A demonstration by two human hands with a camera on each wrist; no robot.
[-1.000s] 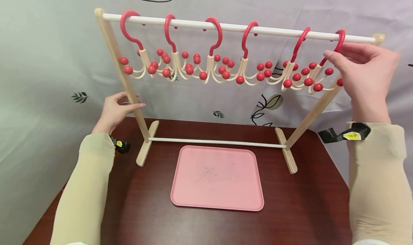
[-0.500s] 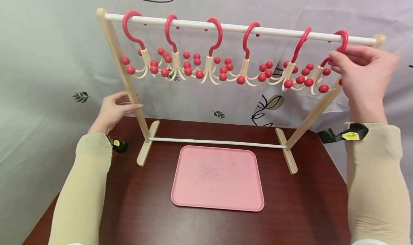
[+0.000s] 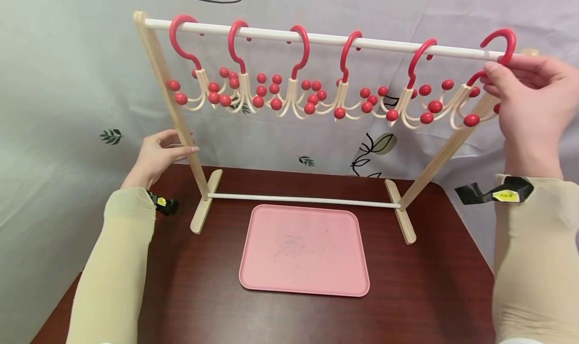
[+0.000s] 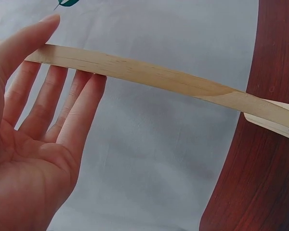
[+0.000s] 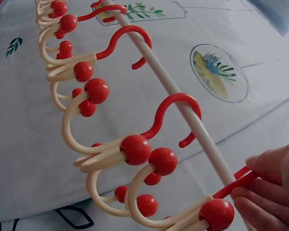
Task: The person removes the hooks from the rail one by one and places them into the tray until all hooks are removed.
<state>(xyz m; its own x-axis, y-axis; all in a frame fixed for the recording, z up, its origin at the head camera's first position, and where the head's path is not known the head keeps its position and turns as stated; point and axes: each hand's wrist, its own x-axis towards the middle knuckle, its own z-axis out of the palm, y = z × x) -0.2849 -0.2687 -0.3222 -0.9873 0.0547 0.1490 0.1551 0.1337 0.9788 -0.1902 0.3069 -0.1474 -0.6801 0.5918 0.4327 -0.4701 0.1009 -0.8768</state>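
My left hand [image 3: 156, 155] grips the left wooden post [image 4: 135, 72] of a small rack, thumb on one side and fingertips on the other. At the rack's right end, my right hand [image 3: 538, 90] pinches the red hook [image 3: 511, 39] of a multi-arm hanger [image 3: 459, 102] with cream prongs tipped in red balls. This hook's curve stands higher over the white rod [image 3: 380, 43] than its neighbours. In the right wrist view, thumb and fingers cover much of the hook. The neighbouring hanger [image 5: 135, 149] hangs from the rod, with several alike beyond it.
A pink tray [image 3: 307, 283] lies on the dark wooden table [image 3: 203, 304] in front of the rack. A lower white bar [image 3: 298, 199] joins the rack's two feet [image 3: 401, 218]. Behind it hangs a pale printed cloth [image 3: 271, 143].
My right hand has moved right and raised the end hanger's hook above the rod. The neighbouring hanger has swung slightly. My left hand stays at the post.
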